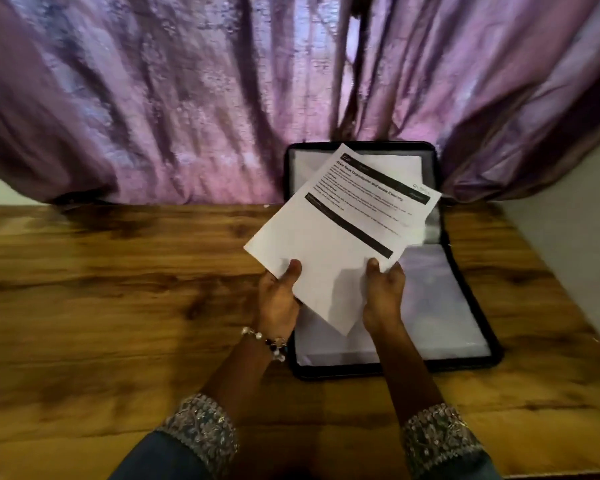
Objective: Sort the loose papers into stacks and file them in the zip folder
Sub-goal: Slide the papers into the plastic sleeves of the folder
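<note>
A black zip folder (471, 299) lies open on the wooden table (118, 289), its far half propped against the curtain, with clear sleeves inside. Above it I hold a small stack of white printed papers (336, 233), tilted, with black header bars showing. My left hand (279, 296) grips the stack's near-left edge, thumb on top. My right hand (383, 292) grips the near-right edge, thumb on top as well. The sheets are slightly fanned, the top one offset from the one behind it.
A purple curtain (187, 98) hangs along the table's far edge. A pale wall (575, 237) stands at the right, just beyond the table's right edge. The wood surface stretches out left of the folder.
</note>
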